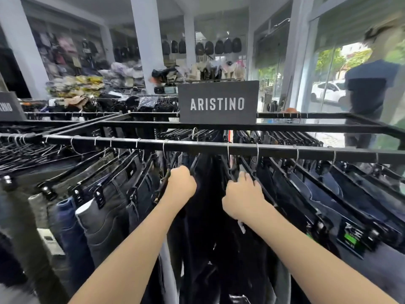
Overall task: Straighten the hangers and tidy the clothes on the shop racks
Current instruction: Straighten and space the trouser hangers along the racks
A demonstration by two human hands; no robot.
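A black metal rack rail [208, 148] runs across the view, with jeans and trousers hung from black clip hangers. My left hand [180, 183] grips a hanger at the left side of a gap in the row. My right hand [243, 197] grips another hanger [263, 189] at the right side of the gap. Between my hands hang dark trousers [208, 216]. Grey and blue jeans [98, 216] hang to the left, dark blue jeans [328, 194] to the right.
A dark sign reading ARISTINO [218, 103] stands on the rack frame. More racks and stacked clothes [87, 84] fill the back. White pillars [149, 40] rise behind. A person in a dark shirt [368, 91] stands at the right near the glass front.
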